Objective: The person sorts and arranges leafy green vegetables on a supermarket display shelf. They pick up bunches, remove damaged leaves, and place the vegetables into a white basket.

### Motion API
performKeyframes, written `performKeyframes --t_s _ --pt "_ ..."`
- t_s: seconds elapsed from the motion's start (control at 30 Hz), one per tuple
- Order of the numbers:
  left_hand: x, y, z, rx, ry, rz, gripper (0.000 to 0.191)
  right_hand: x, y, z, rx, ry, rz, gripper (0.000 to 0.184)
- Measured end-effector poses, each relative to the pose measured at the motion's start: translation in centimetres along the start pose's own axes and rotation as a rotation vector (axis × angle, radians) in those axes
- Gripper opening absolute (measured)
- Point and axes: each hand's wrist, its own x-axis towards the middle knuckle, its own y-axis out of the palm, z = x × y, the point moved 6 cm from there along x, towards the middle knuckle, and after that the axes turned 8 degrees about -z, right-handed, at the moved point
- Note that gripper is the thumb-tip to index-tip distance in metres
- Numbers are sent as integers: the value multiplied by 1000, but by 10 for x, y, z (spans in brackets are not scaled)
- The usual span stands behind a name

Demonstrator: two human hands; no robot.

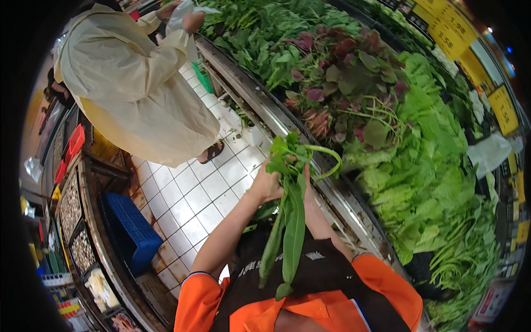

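Note:
In front of my dark apron I hold a small bunch of leafy greens (293, 211) with both hands. My left hand (264, 184) is closed around its left side. My right hand (308, 189) grips from the other side, its fingers partly hidden behind the leaves. Two long narrow leaves hang down over the apron, and a pale green stem (335, 159) curls out to the right. Just beyond the bunch runs the metal edge of a vegetable display (282, 120). On it lie purple-green amaranth (344, 83) and light green lettuce (431, 182).
Ahead on the left, a person in a pale yellow raincoat (141, 91) stands at the display, holding a plastic bag (178, 16). A blue plastic crate (135, 232) leans by the left counter, which bears trays of shellfish (83, 249). White floor tiles (195, 199) run between. Yellow price signs (452, 31) hang at right.

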Motion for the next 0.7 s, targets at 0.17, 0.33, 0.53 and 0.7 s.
performKeyframes --t_s 0.17,0.33,0.53,0.7 --pt "-40 26 70 -343 -356 -56 46 11 -30 -20 -49 56 -337 55" --pt "-118 37 183 -293 -640 -43 35 73 -74 -61 -104 156 -344 41" --pt "-75 -22 258 -16 -507 -82 36 173 -64 -82 -114 358 -352 37" --pt "-57 -59 374 -3 -558 142 51 300 -101 -117 -108 444 -377 32"
